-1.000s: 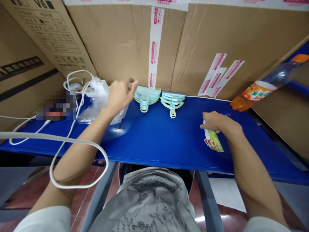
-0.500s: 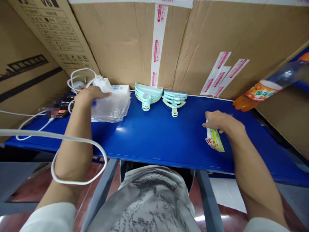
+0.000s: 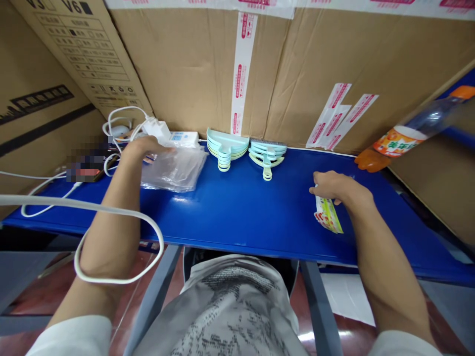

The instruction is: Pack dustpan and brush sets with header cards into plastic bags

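Observation:
My left hand [image 3: 146,146] rests at the stack of clear plastic bags [image 3: 172,170] on the left of the blue table; its fingertips are partly hidden, so its grip is unclear. On the right, my right hand [image 3: 326,185] is closed on the top of several small green-and-white packets [image 3: 328,215], their lower ends fanned towards me. Between the hands, near the back edge, sit two stacks of pale green and blue half-round pieces with ringed handles, the left stack [image 3: 227,146] and the right stack [image 3: 267,154].
An orange drink bottle [image 3: 399,142] leans at the back right. Cardboard [image 3: 193,69] walls the back and sides. A power strip [image 3: 184,138], white plugs and a phone [image 3: 89,170] lie at the left. One white cable [image 3: 158,237] loops across my left forearm.
The plastic bags have shifted slightly to the right under my left hand, which has also moved a little. My right hand keeps its hold on the packets.

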A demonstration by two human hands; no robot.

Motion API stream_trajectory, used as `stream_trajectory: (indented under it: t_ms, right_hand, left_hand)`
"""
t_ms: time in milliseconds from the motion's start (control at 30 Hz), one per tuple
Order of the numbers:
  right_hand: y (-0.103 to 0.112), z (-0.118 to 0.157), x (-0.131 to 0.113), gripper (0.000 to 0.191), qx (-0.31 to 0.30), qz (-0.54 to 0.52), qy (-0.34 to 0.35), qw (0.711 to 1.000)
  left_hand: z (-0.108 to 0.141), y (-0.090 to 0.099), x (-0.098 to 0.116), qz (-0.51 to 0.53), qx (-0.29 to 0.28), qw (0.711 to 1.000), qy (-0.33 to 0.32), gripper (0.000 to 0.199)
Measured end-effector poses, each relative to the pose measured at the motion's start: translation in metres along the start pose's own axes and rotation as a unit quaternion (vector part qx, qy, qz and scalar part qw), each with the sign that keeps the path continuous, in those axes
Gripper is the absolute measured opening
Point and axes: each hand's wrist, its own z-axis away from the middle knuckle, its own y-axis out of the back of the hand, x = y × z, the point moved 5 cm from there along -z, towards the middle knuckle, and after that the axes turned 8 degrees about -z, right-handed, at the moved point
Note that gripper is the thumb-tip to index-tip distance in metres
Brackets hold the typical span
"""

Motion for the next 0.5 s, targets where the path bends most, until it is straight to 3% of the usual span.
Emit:
stream_trajectory:
  t_ms: [200, 400, 500]
  right_hand:
    - [0.002, 0.002, 0.000, 0.047, 0.007, -0.004, 0.006, 1.000]
    - [0.003, 0.003, 0.001, 0.044, 0.006, -0.008, 0.005, 1.000]
    - [0.001, 0.002, 0.001, 0.045, 0.003, -0.007, 0.009, 1.000]
  left_hand:
    - [0.009, 0.005, 0.004, 0.024, 0.005, 1.000, -0.009, 0.075]
    - [-0.004, 0.005, 0.000, 0.006, 0.020, 1.000, -0.010, 0.071]
    - [-0.013, 0.010, 0.005, -0.013, 0.112, 0.988, -0.107, 0.077]
